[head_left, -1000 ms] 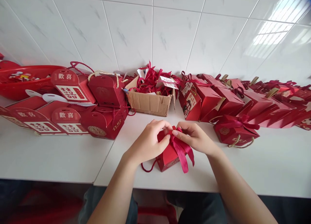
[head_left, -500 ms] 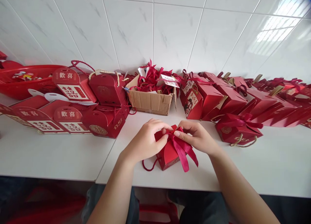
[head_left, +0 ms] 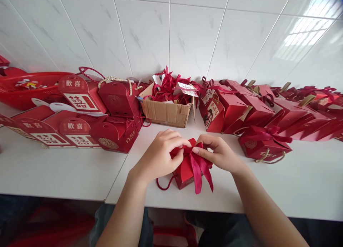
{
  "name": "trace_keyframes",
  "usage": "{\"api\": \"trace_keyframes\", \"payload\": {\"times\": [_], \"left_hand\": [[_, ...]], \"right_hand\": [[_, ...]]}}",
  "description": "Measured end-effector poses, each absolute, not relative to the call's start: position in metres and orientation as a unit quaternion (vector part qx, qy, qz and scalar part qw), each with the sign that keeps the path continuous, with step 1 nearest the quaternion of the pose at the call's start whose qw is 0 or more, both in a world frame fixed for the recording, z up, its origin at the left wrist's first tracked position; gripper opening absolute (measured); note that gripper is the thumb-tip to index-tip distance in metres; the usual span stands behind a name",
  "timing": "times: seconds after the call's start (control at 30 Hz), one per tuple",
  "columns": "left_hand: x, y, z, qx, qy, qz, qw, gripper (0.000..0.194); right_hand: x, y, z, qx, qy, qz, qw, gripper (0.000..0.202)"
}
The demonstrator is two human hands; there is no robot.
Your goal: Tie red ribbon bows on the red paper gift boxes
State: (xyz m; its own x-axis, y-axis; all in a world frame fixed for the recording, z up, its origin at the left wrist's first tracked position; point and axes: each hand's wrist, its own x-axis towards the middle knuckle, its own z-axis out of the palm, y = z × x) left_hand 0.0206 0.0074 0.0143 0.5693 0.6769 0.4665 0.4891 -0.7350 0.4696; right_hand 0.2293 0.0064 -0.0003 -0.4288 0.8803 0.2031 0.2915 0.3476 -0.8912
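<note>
A small red gift box (head_left: 187,172) sits on the white table close to its front edge. On its top lies a dark red satin ribbon bow (head_left: 197,166), its two tails hanging down the near side. My left hand (head_left: 163,156) pinches the bow's left loop between thumb and fingers. From the right, my right hand (head_left: 218,152) pinches the bow near its knot with thumb and index finger. Both hands partly cover the box top and the loops. A dark red cord handle (head_left: 164,184) curves out from the box's left side onto the table.
A cardboard box (head_left: 166,113) full of ribbon bows stands by the tiled wall. Red gift boxes (head_left: 77,127) are stacked at left, before a red basin (head_left: 24,93). More boxes (head_left: 254,107) line the right, with one bow-topped box (head_left: 264,145) in front.
The ribbon tails have swung slightly left and hang lower. Both hands keep their pinch on the bow, with only small finger shifts. The box has stayed in place.
</note>
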Motion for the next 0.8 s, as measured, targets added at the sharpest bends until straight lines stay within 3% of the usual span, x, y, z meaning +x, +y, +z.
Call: {"api": "trace_keyframes", "payload": {"times": [0.2,0.47,0.67,0.8], "left_hand": [[0.025,0.008,0.016,0.847,0.347,0.344,0.208,0.015],[0.029,0.009,0.011,0.873,0.351,0.282,0.186,0.006],[0.029,0.011,0.009,0.868,0.370,0.267,0.198,0.022],[0.032,0.012,0.006,0.872,0.369,0.260,0.187,0.019]], "right_hand": [[0.231,0.007,0.000,-0.383,-0.756,0.392,0.357,0.028],[0.230,0.007,0.000,-0.386,-0.767,0.371,0.353,0.026],[0.231,0.008,-0.002,-0.383,-0.771,0.368,0.351,0.025],[0.231,0.008,-0.002,-0.380,-0.772,0.374,0.347,0.027]]}}
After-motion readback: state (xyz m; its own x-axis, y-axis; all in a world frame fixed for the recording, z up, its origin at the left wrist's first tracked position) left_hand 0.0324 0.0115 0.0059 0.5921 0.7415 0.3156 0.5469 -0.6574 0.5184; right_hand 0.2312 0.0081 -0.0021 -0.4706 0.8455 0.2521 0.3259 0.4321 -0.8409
